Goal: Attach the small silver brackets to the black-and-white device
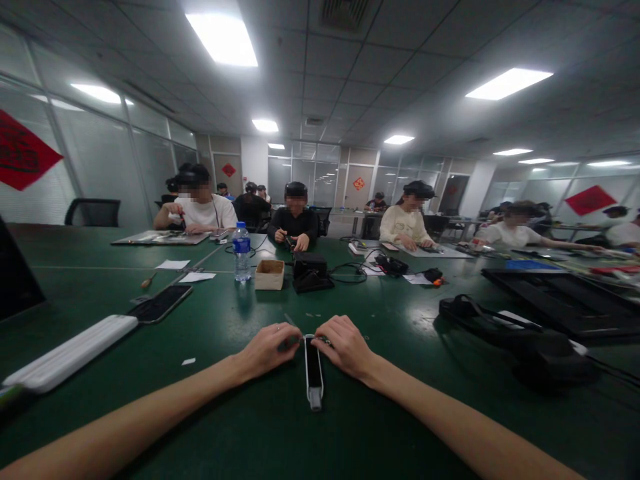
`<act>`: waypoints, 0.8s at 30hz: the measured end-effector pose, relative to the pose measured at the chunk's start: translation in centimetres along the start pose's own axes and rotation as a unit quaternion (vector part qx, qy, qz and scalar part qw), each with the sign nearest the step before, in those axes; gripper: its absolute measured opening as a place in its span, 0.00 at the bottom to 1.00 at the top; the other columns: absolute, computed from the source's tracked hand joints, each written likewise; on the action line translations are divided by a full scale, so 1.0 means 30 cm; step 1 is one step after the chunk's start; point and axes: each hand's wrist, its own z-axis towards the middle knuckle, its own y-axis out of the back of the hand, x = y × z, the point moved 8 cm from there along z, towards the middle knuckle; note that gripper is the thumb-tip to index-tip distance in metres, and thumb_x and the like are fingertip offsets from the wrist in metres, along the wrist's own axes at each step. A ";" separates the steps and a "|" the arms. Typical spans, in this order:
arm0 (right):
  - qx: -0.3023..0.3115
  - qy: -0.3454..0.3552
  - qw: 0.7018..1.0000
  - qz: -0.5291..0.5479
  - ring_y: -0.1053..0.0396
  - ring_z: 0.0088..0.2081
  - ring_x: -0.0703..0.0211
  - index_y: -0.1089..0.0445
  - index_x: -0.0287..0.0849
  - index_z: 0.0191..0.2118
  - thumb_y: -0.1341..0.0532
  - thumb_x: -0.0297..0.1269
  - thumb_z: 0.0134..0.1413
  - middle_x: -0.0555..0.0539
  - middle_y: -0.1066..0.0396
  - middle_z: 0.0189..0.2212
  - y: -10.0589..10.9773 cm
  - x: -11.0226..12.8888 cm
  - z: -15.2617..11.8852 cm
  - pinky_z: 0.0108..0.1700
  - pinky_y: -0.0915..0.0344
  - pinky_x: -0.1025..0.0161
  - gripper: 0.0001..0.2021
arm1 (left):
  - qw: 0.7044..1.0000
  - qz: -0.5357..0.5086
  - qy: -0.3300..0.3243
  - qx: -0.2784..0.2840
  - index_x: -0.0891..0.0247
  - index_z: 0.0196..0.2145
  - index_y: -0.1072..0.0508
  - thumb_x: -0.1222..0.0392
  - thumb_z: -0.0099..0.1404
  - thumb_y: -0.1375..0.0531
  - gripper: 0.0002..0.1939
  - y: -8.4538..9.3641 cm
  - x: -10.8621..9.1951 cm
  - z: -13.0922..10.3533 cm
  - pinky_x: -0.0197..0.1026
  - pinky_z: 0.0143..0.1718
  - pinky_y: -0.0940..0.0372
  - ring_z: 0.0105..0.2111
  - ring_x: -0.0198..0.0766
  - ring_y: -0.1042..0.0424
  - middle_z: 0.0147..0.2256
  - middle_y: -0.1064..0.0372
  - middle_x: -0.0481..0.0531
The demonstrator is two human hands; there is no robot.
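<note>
A slim, long device (313, 367) with a black face, a pale rim and a grey tip lies on the green table, its tip toward me. My left hand (273, 348) is at the far left end of the device, its fingers closed in a pinch. A thin, pale, pointed tool (292, 321) sticks out beyond these fingers; its kind is too blurred to tell. My right hand (346, 345) is curled at the far right end, thumb and fingertips pressed together on the device. Its fingertips partly cover that end.
Ahead stand a small open cardboard box (269, 275), a water bottle (242, 252) and a black case (311, 270). Left lie a long white case (75, 350) and a phone (165, 304). Black headgear (520, 343) lies right, before a black tray (565, 300). Several people sit opposite.
</note>
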 end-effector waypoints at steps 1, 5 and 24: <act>0.002 -0.019 1.000 0.003 0.35 0.34 0.57 0.31 0.39 0.35 0.44 0.36 0.61 0.45 0.28 0.32 0.009 -0.019 -0.007 0.37 0.43 0.60 0.08 | 1.000 0.002 0.025 0.010 0.63 0.42 0.31 0.66 0.62 0.44 0.09 -0.001 0.015 -0.003 0.35 0.36 0.33 0.32 0.34 0.29 0.34 0.29 0.50; 0.033 -0.135 0.990 0.039 0.34 0.35 0.57 0.31 0.38 0.35 0.45 0.32 0.60 0.44 0.28 0.32 0.024 -0.117 -0.051 0.38 0.41 0.60 0.07 | 0.995 0.004 0.081 0.057 0.63 0.40 0.29 0.65 0.63 0.44 0.08 -0.011 0.041 -0.010 0.35 0.34 0.34 0.31 0.33 0.30 0.35 0.29 0.51; 0.143 -0.223 0.955 0.134 0.35 0.38 0.57 0.28 0.42 0.36 0.43 0.36 0.57 0.47 0.28 0.35 -0.073 -0.149 -0.073 0.42 0.39 0.57 0.07 | 0.980 -0.053 0.168 0.096 0.61 0.41 0.27 0.63 0.63 0.42 0.09 -0.059 0.112 -0.013 0.35 0.34 0.36 0.31 0.34 0.30 0.35 0.27 0.48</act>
